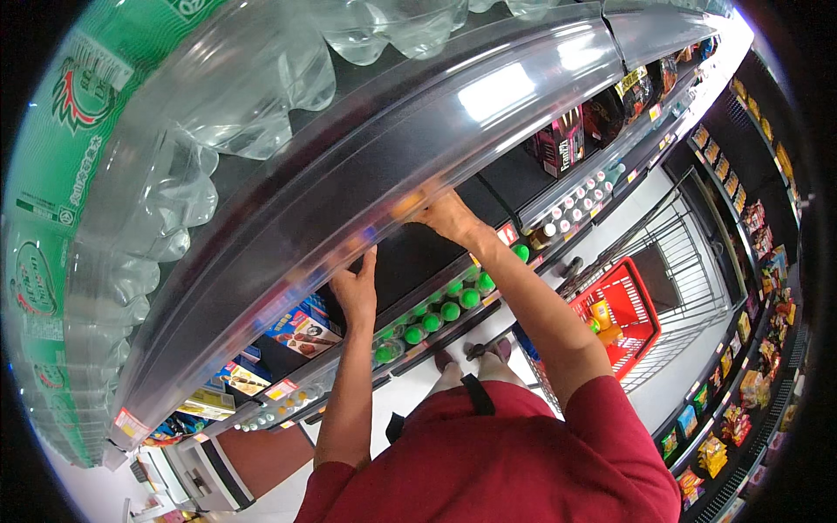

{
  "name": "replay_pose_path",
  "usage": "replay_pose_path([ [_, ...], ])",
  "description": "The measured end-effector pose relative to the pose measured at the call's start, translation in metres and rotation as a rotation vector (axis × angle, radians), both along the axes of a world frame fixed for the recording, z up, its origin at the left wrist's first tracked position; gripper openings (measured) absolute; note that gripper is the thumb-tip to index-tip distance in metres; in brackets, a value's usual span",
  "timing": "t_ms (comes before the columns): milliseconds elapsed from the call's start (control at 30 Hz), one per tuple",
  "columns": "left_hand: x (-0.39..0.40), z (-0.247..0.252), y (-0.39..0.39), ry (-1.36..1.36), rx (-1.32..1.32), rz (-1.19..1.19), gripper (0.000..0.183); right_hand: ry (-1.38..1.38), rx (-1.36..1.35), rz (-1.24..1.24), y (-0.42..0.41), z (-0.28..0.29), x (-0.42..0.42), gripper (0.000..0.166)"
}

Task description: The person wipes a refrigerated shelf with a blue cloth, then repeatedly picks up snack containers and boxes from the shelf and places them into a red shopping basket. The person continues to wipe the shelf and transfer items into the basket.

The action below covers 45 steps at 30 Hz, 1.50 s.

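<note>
Both my hands reach onto a black store shelf [409,261], beneath the clear plastic front strip of the shelf above. My left hand [356,287] has its thumb raised and apart; its other fingers are hidden behind the strip, near blue and orange shapes that may be packages. Boxes of chocolate-coated snacks [307,333] stand to its left. My right hand [441,212] is further right, its fingertips at or behind the strip beside a blurred orange shape. Whether either hand holds anything cannot be made out. Bottles with green caps [431,321] line the shelf below.
Large clear bottles with green labels [72,124] stand on the upper shelf. A wire shopping cart [700,274] behind me on the right carries a red basket [644,294] with orange and yellow items. White-capped bottles [575,209] and a dark pink box [562,144] are further right. Snack shelves [726,386] line the opposite side.
</note>
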<state>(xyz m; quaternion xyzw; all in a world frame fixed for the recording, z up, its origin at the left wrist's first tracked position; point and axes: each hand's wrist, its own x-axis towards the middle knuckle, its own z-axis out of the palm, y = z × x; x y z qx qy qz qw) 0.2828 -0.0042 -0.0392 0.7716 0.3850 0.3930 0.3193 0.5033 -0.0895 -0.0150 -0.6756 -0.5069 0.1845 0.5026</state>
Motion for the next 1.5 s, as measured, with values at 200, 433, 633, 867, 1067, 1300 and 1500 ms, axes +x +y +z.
replay_pose_path([
  [200, 0.003, -0.029, 0.038, 0.007, 0.01, -0.035, 0.053, -0.002, -0.024, -0.037, 0.007, -0.01, -0.002, 0.08],
  [433, 0.008, -0.031, 0.045, 0.039, 0.038, -0.088, 0.045, -0.037, -0.065, -0.098, 0.006, -0.007, -0.002, 0.076],
  [633, 0.01, -0.008, 0.033, -0.027, -0.108, -0.127, 0.051, -0.049, -0.038, -0.105, 0.005, -0.002, -0.004, 0.075],
  [867, 0.007, -0.024, 0.049, 0.048, -0.014, -0.143, 0.05, -0.054, -0.085, -0.083, 0.006, -0.006, 0.0, 0.075],
  [1067, 0.009, -0.027, 0.053, -0.005, 0.033, -0.174, 0.045, -0.04, -0.061, -0.097, 0.007, -0.007, 0.0, 0.077],
  [1300, 0.014, -0.023, 0.046, -0.149, -0.11, -0.229, 0.043, 0.002, -0.032, -0.09, 0.008, -0.012, 0.001, 0.077],
  [1500, 0.011, -0.027, 0.055, -0.101, -0.097, -0.22, 0.049, -0.041, -0.021, -0.114, 0.006, -0.003, -0.003, 0.077],
])
